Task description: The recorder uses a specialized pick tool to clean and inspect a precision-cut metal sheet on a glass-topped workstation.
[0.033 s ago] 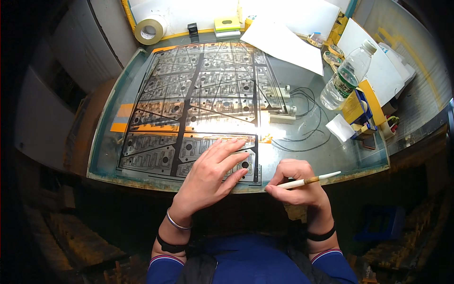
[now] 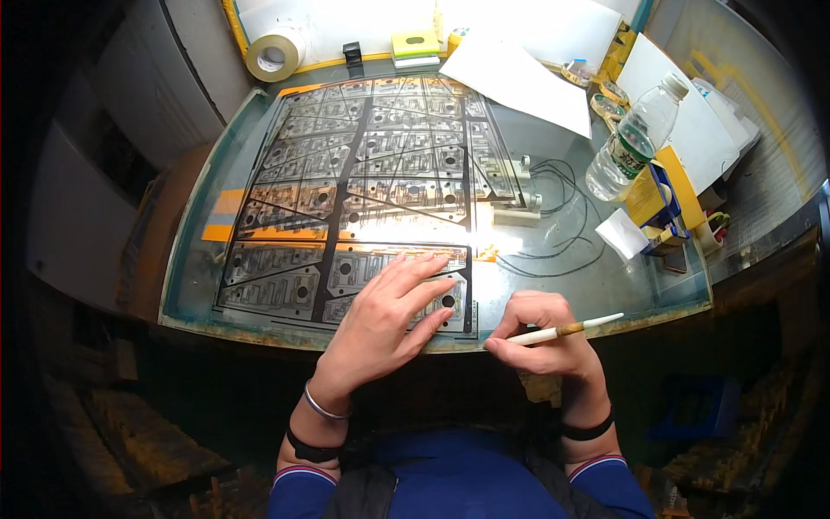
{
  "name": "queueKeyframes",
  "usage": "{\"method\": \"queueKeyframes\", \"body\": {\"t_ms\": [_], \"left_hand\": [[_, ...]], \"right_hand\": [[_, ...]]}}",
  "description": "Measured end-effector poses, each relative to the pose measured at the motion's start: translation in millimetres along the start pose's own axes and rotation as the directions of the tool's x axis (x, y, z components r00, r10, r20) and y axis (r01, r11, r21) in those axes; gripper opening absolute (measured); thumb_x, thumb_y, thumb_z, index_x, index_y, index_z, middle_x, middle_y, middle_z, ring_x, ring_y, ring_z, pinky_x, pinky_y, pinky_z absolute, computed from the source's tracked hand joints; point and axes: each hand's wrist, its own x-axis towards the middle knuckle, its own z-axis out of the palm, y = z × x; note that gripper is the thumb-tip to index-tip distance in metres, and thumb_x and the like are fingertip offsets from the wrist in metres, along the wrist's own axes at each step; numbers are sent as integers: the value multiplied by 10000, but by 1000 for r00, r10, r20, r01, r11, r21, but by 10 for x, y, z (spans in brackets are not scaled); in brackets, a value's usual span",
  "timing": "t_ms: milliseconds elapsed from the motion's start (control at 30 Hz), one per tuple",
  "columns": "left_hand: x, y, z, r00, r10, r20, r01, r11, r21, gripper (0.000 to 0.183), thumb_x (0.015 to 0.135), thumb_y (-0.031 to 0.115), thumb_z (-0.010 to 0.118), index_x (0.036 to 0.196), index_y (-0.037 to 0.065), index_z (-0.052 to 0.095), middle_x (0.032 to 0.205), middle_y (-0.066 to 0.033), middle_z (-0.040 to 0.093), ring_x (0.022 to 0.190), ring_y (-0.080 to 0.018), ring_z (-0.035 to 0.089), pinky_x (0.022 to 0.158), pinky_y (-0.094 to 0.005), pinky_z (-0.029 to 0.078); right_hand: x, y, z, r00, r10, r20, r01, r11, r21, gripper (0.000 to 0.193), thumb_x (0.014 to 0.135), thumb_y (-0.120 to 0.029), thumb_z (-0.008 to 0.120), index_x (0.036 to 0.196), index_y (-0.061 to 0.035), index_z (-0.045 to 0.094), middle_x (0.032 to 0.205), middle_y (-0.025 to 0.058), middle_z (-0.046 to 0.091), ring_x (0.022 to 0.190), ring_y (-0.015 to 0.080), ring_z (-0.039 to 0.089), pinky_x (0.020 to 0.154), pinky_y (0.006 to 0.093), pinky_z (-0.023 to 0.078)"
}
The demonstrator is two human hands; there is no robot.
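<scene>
A large dark film sheet (image 2: 372,173) printed with rows of circuit-like patterns lies flat on a lit glass table (image 2: 562,285). My left hand (image 2: 385,316) rests palm down on the sheet's near right corner, fingers spread and pointing up-right. My right hand (image 2: 540,333) sits at the table's front edge just right of the sheet. It pinches a thin white-handled brush (image 2: 571,329) whose tip points toward the sheet's corner.
A plastic water bottle (image 2: 631,143) stands at the right beside a yellow box (image 2: 661,195). Black cables (image 2: 553,216) loop right of the film. A tape roll (image 2: 275,54), a sticky-note pad (image 2: 415,43) and white paper (image 2: 519,78) lie at the back.
</scene>
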Motion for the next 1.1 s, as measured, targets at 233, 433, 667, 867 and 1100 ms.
{"method": "queueKeyframes", "body": {"t_ms": [233, 433, 667, 867, 1100], "left_hand": [[6, -6, 4, 1000, 8, 6, -7, 1000, -3, 358, 948, 191, 762, 1272, 49, 707, 1425, -159, 643, 1371, -347, 580, 1207, -508, 398], [3, -9, 2, 1000, 8, 5, -8, 1000, -1, 356, 952, 192, 757, 1275, 51, 706, 1426, -160, 641, 1377, -346, 576, 1209, -511, 395], [-3, -9, 6, 1000, -2, 10, 2, 1000, -3, 361, 954, 200, 756, 1282, 59, 703, 1427, -158, 640, 1376, -345, 577, 1210, -511, 394], [4, -10, 4, 1000, 12, 4, -12, 1000, 0, 359, 953, 200, 756, 1279, 58, 703, 1424, -159, 642, 1371, -346, 580, 1211, -509, 395], [-1, -9, 4, 1000, 2, 6, -2, 1000, -2, 355, 950, 197, 759, 1272, 58, 707, 1425, -160, 643, 1377, -345, 576, 1209, -509, 397]], "right_hand": [[21, -51, 111, 980, 94, -177, -83, 994, 69, 102, 841, -49, 833, 822, -18, 738, 730, 86, 704, 640, 149, 666, 582, 301, 493], [3, -34, 111, 986, 86, -143, -86, 996, 12, 131, 825, -66, 842, 786, -25, 724, 717, 84, 699, 637, 157, 663, 579, 305, 486], [1, -68, 37, 993, 113, -41, -107, 987, 122, 128, 835, -69, 842, 802, -22, 728, 724, 83, 699, 616, 135, 642, 561, 287, 469], [45, -47, 145, 978, 40, -205, -46, 999, -22, 131, 838, -68, 840, 802, -16, 726, 711, 75, 690, 631, 121, 649, 569, 288, 479], [12, 68, -6, 994, -108, 24, 107, 994, 23, 139, 821, -64, 843, 771, -29, 718, 694, 71, 685, 596, 130, 615, 544, 289, 441]]}}
